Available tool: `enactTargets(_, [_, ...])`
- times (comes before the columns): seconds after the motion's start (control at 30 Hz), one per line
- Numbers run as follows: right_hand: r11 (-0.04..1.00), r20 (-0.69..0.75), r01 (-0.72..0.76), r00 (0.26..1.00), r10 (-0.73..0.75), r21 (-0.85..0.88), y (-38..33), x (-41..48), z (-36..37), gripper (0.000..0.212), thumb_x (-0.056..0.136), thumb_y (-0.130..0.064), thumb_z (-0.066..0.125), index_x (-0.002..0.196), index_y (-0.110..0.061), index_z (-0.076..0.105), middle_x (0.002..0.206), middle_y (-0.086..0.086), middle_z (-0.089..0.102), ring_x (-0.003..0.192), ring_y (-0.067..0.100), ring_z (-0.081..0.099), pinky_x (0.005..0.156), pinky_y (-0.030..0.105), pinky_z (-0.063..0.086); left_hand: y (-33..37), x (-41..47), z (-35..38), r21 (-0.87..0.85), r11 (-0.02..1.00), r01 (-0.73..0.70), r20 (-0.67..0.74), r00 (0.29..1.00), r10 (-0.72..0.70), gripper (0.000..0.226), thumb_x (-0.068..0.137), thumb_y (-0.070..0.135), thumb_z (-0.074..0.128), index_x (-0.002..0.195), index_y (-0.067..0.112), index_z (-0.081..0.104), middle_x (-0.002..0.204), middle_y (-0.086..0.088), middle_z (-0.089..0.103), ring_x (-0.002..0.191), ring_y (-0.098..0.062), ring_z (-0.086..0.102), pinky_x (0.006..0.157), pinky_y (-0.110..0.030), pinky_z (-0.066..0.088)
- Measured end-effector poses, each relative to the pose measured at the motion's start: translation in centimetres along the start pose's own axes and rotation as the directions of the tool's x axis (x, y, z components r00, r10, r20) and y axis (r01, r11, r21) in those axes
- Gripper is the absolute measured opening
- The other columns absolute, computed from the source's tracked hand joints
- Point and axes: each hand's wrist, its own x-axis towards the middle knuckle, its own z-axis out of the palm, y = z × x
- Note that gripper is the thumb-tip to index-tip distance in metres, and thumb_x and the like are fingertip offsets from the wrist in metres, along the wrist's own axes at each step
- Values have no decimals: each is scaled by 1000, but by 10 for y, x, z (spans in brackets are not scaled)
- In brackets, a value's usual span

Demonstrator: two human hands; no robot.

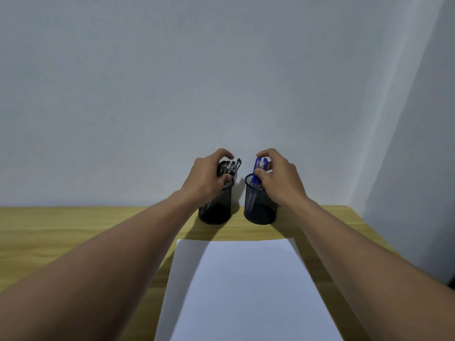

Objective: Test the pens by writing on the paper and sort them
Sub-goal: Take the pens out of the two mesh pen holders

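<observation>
Head view. At left, the left hand reached over the left mesh cup, its fingers curled round the tops of a cluster of black pens that stood in it. Just beside, and apart by a narrow gap, stood the right mesh cup, from which blue pens rose; the right hand pinched their capped ends between thumb and curled fingers. Both cups stood at the back of the wooden table, close to the wall. Nearer the person lay the paper, bearing no visible mark, so the step in hand was judged to be the first: drawing pens out for testing, with no writing and no sorting yet done. The next move would call for lifting a pen straight up clear of its cup rim without tipping the light cup, uncapping it, and bringing it down to the sheet. As to room, the table ran broad and bare to the left; the paper's far edge lay near the cup bases; to the right the table ended close against a side wall, leaving that forearm little lateral play.
</observation>
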Motion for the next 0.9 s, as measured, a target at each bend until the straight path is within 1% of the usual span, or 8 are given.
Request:
enactTargets(0.1, [1000,-10,3,1000,-3,2,0,-1,2,33,96,-16,61,126,-29,57,81,-9,62,85,23,64,67,34,52,0,-1,0,9,999,-42,20,999,42,47,84,9,71,124,32,60,84,3,68,75,-15,59,67,-23,39])
enactTargets(0.23, [999,-12,-1,1000,1,34,2,0,3,31,95,-17,62,122,-31,61,86,-7,65,88,22,66,66,31,51,-3,0,0,10,998,-65,-3,998,65,52,84,9,71,130,33,61,109,0,72,95,-16,62,78,-16,38])
enactTargets(0.33, [999,-4,5,1000,-4,52,0,-1,2,33,96,-18,63,125,-32,59,95,-2,67,89,21,66,62,28,51,-3,0,1,15,997,-73,-16,997,73,60,86,7,69,138,36,56,102,-2,74,85,-18,62,74,-17,39])
enactTargets(0.53, [993,-78,15,997,-6,119,-14,-3,-15,31,95,-19,65,122,-31,59,96,-2,69,81,13,68,55,20,46,2,6,-12,-91,993,-78,-114,991,68,58,86,2,67,133,34,62,113,1,74,102,-12,68,93,-22,50])
enactTargets(0.67, [986,-164,70,985,-45,153,-30,-3,-33,27,93,-17,67,117,-31,63,91,-5,71,78,14,72,64,24,53,20,10,-36,-109,986,-124,-175,979,104,57,86,2,68,133,32,62,106,5,72,88,-1,63,82,-1,42])
enactTargets(0.73, [982,-218,106,974,-69,159,-43,-3,-45,27,93,-17,68,117,-29,65,90,-4,72,79,13,72,66,20,51,34,13,-52,-111,983,-149,-200,972,125,56,85,2,69,132,31,62,102,7,70,85,2,60,78,6,37])
enactTargets(0.8, [980,-240,137,966,-100,146,-57,-4,-59,28,93,-17,69,118,-28,66,90,-4,72,80,12,73,65,17,50,48,13,-69,-108,980,-166,-215,966,140,55,84,2,70,131,30,64,98,8,69,85,1,61,77,6,36])
enactTargets(0.9, [982,-210,168,967,-146,91,-76,-10,-78,29,93,-16,67,119,-29,66,91,-4,72,82,15,72,65,25,54,66,9,-93,-73,978,-193,-224,959,173,54,83,2,71,129,31,65,94,6,70,82,-1,62,75,1,40])
